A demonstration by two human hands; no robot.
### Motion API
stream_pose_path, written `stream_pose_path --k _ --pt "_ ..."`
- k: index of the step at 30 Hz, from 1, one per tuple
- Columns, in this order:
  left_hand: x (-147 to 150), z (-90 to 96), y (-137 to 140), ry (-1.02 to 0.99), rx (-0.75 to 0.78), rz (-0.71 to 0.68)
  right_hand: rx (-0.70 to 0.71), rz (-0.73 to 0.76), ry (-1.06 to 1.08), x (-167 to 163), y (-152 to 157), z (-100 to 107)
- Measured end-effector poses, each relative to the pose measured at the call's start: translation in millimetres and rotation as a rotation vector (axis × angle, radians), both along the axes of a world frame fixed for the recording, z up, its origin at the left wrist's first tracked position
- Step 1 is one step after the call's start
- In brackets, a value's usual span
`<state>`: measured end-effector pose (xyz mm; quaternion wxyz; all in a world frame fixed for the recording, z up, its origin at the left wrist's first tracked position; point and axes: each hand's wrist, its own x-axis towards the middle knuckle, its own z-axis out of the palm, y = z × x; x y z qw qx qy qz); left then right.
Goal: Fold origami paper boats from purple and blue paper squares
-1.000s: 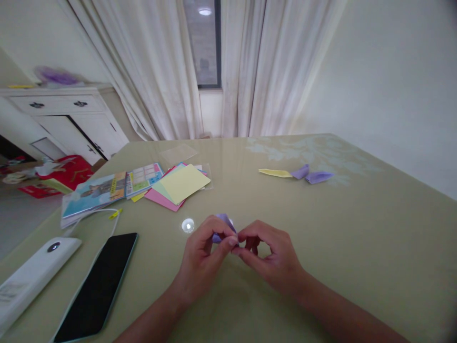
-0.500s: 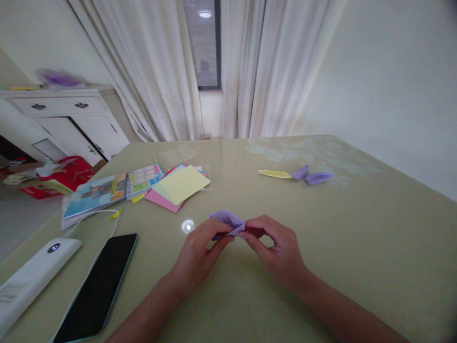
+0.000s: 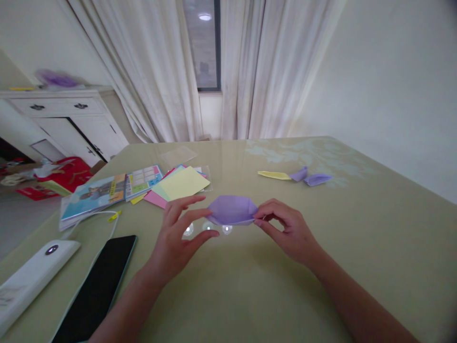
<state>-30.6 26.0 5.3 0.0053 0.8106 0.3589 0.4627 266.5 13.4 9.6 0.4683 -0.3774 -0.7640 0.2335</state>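
Observation:
A folded piece of purple paper (image 3: pixel 232 210), with a long shape and pointed ends, is held up above the table in the head view. My right hand (image 3: pixel 285 228) pinches its right end between thumb and fingers. At the left end, my left hand (image 3: pixel 178 233) has its thumb and fingers spread apart, a fingertip close to or touching the paper's tip. Farther back on the right lie a folded yellow paper piece (image 3: pixel 274 175) and two folded purple ones, a small one (image 3: pixel 299 174) and a longer one (image 3: pixel 318 179).
Coloured paper sheets (image 3: pixel 183 183) and booklets (image 3: pixel 94 195) lie at the back left of the table (image 3: pixel 374 247). Nearer on the left are a black phone (image 3: pixel 98 286), a white power bank (image 3: pixel 37 281) and a white cable (image 3: pixel 96 213). A clear plastic sleeve (image 3: pixel 178 155) lies behind.
My left hand has moved left and its fingers have spread from their grip. The purple paper is now turned to show its full length, raised slightly, still in my right hand.

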Motion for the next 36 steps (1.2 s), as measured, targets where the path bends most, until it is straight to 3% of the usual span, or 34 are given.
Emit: stream_pose_path --k 4,9,16,25,31,36 --pt "-1.5 -2.5 4.3 -0.102 -0.164 -0.136 -0.004 0.023 0.054 5.1 1.5 2.0" --pt "1.1 -1.4 1.0 -0.141 -0.182 -0.213 0.056 0.028 -0.011 8.9 2.2 3.5" --pt "4.7 -0.6 -4.6 -0.168 -0.255 -0.129 0.091 0.029 -0.103 13.0 4.8 5.1" --pt "17.3 -1.0 -15.4 -0.232 -0.339 -0.208 0.036 -0.025 -0.168 12.2 6.1 -1.4" --pt "36.8 -0.9 -26.8 -0.254 -0.312 -0.191 0.222 -0.16 -0.21 -11.2 -13.4 -8.2" --pt "51.7 -4.8 -38.2 -0.333 -0.316 -0.146 0.222 -0.031 -0.082 -32.4 -31.3 -3.7"
